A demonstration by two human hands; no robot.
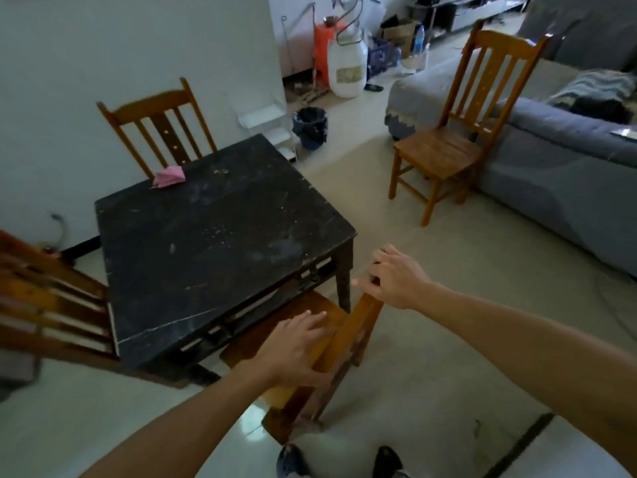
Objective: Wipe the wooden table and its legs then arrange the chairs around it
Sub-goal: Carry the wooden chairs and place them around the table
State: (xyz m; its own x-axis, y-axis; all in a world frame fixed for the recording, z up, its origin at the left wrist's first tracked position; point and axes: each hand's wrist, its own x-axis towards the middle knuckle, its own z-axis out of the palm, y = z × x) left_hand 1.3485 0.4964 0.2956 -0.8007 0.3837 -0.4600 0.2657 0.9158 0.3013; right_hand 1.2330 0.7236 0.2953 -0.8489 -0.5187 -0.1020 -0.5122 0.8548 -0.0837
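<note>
Here, chair point(331, 343) seat-first under table point(220, 243).

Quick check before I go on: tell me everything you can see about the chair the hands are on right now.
The near chair is orange-brown wood and looks worn. It stands upright on the pale floor at the dark table's near right side, its seat tucked partly under the tabletop and its back toward the camera. The left hand lies over the top rail of the back; the right hand is at the rail's right end, fingers curled around the post top. Its lower legs are blurred.
</note>
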